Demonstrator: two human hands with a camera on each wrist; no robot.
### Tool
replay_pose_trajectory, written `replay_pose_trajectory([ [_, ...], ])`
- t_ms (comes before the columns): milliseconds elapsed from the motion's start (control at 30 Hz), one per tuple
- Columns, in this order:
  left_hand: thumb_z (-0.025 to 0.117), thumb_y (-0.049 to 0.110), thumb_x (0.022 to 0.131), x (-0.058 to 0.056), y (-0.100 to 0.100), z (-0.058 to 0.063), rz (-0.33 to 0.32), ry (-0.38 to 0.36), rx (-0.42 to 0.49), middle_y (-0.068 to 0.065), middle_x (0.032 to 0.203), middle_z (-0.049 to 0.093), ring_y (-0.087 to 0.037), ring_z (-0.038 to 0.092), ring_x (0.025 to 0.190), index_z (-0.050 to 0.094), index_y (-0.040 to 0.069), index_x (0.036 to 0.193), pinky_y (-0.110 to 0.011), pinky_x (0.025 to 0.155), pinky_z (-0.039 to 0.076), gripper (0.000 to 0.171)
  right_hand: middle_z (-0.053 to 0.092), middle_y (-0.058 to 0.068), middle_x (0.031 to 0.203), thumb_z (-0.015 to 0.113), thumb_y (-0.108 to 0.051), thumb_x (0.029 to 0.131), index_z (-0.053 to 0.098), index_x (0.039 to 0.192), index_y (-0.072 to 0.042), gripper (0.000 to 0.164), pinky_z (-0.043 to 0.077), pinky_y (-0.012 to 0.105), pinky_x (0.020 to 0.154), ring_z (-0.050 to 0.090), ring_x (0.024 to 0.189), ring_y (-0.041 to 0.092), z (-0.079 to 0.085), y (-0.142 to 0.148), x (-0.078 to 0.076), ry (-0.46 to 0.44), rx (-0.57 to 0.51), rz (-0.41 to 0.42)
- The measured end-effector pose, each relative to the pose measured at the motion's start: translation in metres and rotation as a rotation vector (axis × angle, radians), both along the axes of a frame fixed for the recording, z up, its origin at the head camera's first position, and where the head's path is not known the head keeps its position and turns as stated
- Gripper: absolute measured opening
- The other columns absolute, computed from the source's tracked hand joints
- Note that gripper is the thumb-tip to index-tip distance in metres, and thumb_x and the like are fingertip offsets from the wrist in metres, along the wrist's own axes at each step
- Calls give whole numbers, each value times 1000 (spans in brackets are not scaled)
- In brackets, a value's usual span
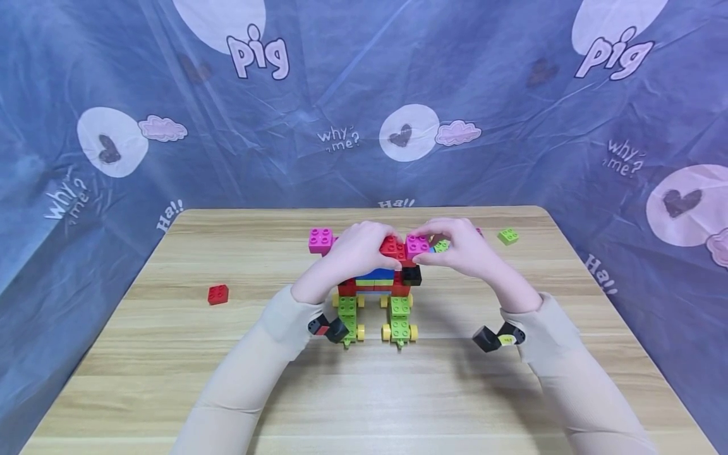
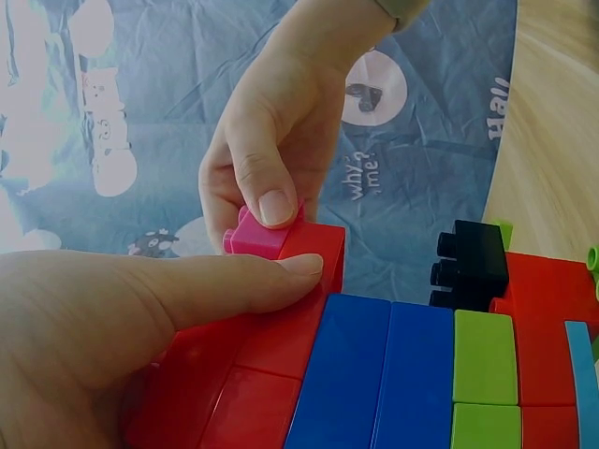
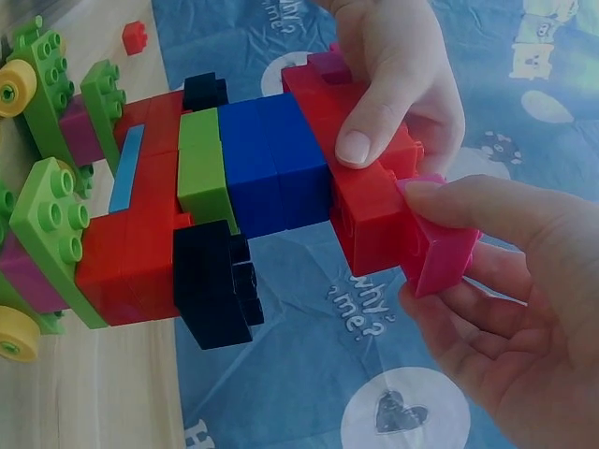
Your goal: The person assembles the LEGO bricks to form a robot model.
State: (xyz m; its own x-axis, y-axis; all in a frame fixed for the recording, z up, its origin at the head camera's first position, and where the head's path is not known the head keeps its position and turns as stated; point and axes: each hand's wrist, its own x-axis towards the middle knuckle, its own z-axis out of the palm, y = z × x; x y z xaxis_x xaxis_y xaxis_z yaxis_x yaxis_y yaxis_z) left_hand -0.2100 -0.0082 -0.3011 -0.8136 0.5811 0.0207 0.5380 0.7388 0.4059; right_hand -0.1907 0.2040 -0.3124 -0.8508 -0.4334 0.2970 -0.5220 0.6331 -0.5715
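A toy building-brick figure stands on the table, with green wheeled bases (image 1: 400,322), blue bricks (image 3: 271,168) in its middle and a row of red bricks (image 1: 391,246) across the top. My left hand (image 1: 364,249) grips that red row, its thumb flat along the near face. At the row's right end my right hand (image 1: 462,246) pinches a pink brick (image 3: 440,248) between thumb and fingers, right against the red. Another pink brick (image 1: 321,240) tops the left end. A black brick (image 3: 206,285) juts out from the figure's side below.
A loose red brick (image 1: 218,294) lies on the table (image 1: 170,354) to the left. Toward the back right is a lime brick (image 1: 508,236), and more bricks (image 1: 441,246) are partly hidden behind my right hand. A patterned blue cloth (image 1: 364,76) hangs behind the table.
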Motion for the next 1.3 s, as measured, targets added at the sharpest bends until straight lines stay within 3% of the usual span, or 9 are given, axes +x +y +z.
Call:
replay_pose_trajectory([
  [733, 79, 38, 79, 1, 0, 0, -7, -5, -4, 4, 108, 70, -12, 61, 86, 66, 18, 121, -27, 70, 48, 48, 71, 12, 104, 82, -15, 75, 71, 110, -3, 39, 53, 35, 78, 65, 89, 23, 0, 1, -1, 15, 15, 7],
  [967, 79, 38, 79, 0, -1, 0, 2, -15, 0, 4, 105, 69, -12, 59, 82, 66, 18, 121, -26, 66, 47, 48, 71, 13, 108, 81, -12, 75, 69, 113, -2, 41, 55, 41, 81, 66, 93, 25, -3, 2, -1, 34, 15, 17],
  [1300, 79, 40, 79, -1, 0, 0, -3, -3, -8, 5, 108, 69, -12, 60, 87, 66, 19, 122, -27, 69, 47, 50, 69, 15, 112, 81, -9, 74, 66, 117, 1, 47, 53, 45, 88, 65, 103, 29, -6, 6, 1, 75, -26, 49],
])
